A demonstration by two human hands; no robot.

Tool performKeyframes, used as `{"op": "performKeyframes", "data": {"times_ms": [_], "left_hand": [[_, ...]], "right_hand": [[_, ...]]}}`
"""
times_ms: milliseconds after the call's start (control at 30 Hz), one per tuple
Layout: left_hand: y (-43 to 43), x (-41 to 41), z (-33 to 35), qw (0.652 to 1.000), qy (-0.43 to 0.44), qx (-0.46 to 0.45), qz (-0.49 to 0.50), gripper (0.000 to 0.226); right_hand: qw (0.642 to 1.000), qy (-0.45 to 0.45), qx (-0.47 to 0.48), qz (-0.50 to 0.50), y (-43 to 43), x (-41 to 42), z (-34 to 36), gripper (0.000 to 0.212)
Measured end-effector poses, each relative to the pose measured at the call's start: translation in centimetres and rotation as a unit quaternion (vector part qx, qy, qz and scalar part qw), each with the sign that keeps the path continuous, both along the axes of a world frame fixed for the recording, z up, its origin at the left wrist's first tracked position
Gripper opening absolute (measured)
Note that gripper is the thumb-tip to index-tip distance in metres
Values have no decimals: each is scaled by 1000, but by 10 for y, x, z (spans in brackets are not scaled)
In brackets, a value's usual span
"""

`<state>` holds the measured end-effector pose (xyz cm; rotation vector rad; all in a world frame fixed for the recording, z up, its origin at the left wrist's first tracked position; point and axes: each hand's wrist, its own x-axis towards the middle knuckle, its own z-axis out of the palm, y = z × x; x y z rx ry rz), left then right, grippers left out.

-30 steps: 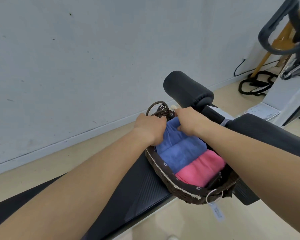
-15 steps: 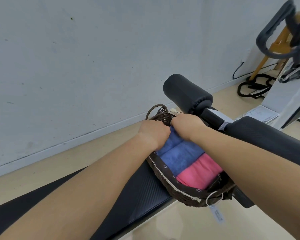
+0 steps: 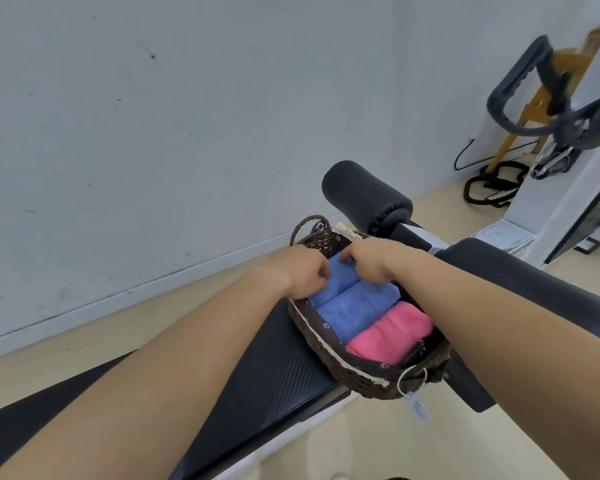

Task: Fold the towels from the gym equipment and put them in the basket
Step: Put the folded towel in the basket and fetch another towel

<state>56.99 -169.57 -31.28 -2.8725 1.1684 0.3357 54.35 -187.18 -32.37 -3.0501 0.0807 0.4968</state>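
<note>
A dark brown woven basket (image 3: 329, 348) with a lace-trimmed lining sits on the black padded gym bench (image 3: 274, 372). Inside it lie two folded blue towels and a pink towel (image 3: 392, 334) side by side. The far blue towel (image 3: 336, 282) is under both my hands. My left hand (image 3: 300, 275) has curled fingers pressing into its left side. My right hand (image 3: 371, 261) pinches its far end with curled fingers. The nearer blue towel (image 3: 354, 310) lies between it and the pink one.
A black foam roller pad (image 3: 364, 192) rises just behind the basket, another pad (image 3: 520, 271) at right. A pale wall runs along the left. An exercise bike handlebar (image 3: 548, 98) and black straps (image 3: 492, 185) stand at the far right on the beige floor.
Both hands stayed on the far blue towel, pushing it lower into the basket's far end. The view shifted slightly; the basket did not move.
</note>
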Motion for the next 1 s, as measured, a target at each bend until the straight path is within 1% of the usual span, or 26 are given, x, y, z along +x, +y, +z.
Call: {"op": "performKeyframes", "data": {"times_ms": [67,133,233,300,367,500,600,667,767,900,1000], "left_hand": [[17,-14,12,998,-7,-50,29,26],[38,-29,23,996,-17,-66,54,24],[75,-55,36,994,-21,-55,87,29],[102,-73,42,993,-18,-43,111,33],[128,-92,48,990,-14,-34,133,36],[176,-124,51,987,-10,-23,159,43],[210,-136,43,984,-5,-27,173,47],[230,-133,33,982,-5,-26,185,49],[261,-110,12,975,8,-30,218,52],[300,-47,-24,962,14,-44,267,56],[330,11,-49,945,34,-68,318,57]], "right_hand": [[998,-42,26,-31,5,-13,12,48],[995,-61,50,-55,14,-31,28,44],[992,-72,79,-61,36,-64,51,39],[992,-84,78,-48,54,-83,60,32],[992,-94,74,-30,76,-101,67,30],[989,-112,93,2,121,-124,68,35],[989,-88,115,20,159,-129,57,50],[991,-75,102,42,184,-124,47,56],[993,-67,69,71,219,-95,25,59],[992,-74,73,71,257,-32,-18,60],[993,-68,55,83,285,31,-47,59]]}}
